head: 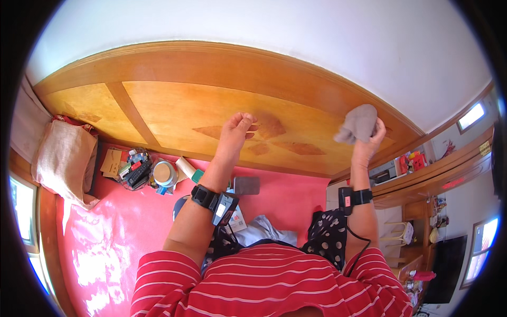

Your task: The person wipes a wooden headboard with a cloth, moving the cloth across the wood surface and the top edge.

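Held in my right hand [374,138] is a crumpled grey cloth [358,123], up against or just in front of the right part of the wooden wall panel [178,103]. Whether the cloth touches the wood I cannot tell. My left hand [241,126] is raised in front of the panel's middle, beside its darker leaf-shaped pattern [271,125]; the fingers are curled and nothing shows in them. A black strapped device sits on each forearm.
Below the panel spreads a pink-red covering [277,210] with a lidded jar [165,173], a bag with remote controls [138,174], a dark box [246,185] and a light-blue cloth [265,232]. A cloth-covered bundle [65,158] stands at the left.
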Tool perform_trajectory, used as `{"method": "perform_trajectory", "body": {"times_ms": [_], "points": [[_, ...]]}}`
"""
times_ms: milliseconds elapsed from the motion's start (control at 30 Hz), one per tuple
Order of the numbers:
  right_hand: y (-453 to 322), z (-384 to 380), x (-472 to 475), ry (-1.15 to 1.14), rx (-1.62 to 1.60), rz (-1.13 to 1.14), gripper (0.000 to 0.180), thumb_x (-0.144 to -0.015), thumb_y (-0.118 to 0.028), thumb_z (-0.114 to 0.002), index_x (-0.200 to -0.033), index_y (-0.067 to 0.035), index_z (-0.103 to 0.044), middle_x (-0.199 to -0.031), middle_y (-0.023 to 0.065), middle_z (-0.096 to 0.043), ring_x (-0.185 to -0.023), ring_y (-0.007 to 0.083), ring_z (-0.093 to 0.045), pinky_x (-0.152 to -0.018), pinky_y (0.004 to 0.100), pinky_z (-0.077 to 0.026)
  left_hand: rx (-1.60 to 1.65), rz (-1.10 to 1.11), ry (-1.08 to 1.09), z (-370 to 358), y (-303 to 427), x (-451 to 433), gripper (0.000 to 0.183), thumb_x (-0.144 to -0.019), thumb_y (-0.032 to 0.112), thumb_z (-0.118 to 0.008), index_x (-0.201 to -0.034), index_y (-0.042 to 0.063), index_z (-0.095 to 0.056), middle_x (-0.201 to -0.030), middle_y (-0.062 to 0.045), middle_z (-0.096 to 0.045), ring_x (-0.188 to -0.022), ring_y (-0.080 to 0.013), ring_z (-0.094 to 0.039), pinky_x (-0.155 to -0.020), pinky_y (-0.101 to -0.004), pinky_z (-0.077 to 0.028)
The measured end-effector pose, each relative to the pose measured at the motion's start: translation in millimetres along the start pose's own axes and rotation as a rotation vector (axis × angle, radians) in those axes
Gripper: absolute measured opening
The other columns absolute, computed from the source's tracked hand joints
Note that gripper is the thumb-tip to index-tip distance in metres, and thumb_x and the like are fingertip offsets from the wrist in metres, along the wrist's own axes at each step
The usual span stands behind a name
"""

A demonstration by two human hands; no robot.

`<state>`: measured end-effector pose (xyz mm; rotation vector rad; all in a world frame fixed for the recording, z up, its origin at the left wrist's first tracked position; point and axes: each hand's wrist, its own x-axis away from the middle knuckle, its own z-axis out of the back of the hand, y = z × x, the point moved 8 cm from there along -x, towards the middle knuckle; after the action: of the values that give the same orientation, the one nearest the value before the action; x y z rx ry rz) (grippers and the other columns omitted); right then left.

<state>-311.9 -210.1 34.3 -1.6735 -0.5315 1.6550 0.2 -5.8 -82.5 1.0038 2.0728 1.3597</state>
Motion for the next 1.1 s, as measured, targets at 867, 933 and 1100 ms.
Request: {"method": "perform_trajectory", "body": {"times_ms": [867, 933, 1100], "points": [[-29.7, -45.5, 37.8, 0.065, 0.088, 0.338, 0.044, -0.081, -0.003, -0.064, -0.123, -0.004, -0.051, -0.109, 0.0112, -0.056, -0.106, 0.0266, -0.056, -0.092, 0.0386, -0.047, -0.094, -0.009, -0.031, 1.0, -2.6, -7.2, 0.023, -0.097, 0.027, -0.053, -0.095, 0.006, -0.062, -0.091, -0.003, -0.066, -0.080, -0.0110, -0.061, -0.072, -0.0264, -0.047], [-63.1, -98.6, 74.9, -0.120, 0.343, 0.582, 0.042, -0.077, 0.004, -0.060, -0.117, -0.008, -0.057, -0.106, 0.0117, -0.056, -0.105, 0.0291, -0.056, -0.091, 0.0385, -0.047, -0.094, -0.032, -0.047, -1.5, -2.1, -8.4, 0.023, -0.097, 0.028, -0.053, -0.095, 0.006, -0.062, -0.090, -0.002, -0.066, -0.080, -0.0108, -0.060, -0.072, -0.0260, -0.046], [-90.2, -131.1, 95.0, -0.397, 0.329, 0.661, 0.043, -0.071, 0.009, -0.057, -0.107, -0.013, -0.065, -0.103, 0.0117, -0.057, -0.102, 0.0303, -0.058, -0.090, 0.0372, -0.048, -0.106, 0.007, -0.022, 3.6, -5.8, -10.7, 0.022, -0.097, 0.028, -0.053, -0.094, 0.007, -0.061, -0.089, -0.002, -0.065, -0.080, -0.0106, -0.060, -0.072, -0.0257, -0.046]]}}
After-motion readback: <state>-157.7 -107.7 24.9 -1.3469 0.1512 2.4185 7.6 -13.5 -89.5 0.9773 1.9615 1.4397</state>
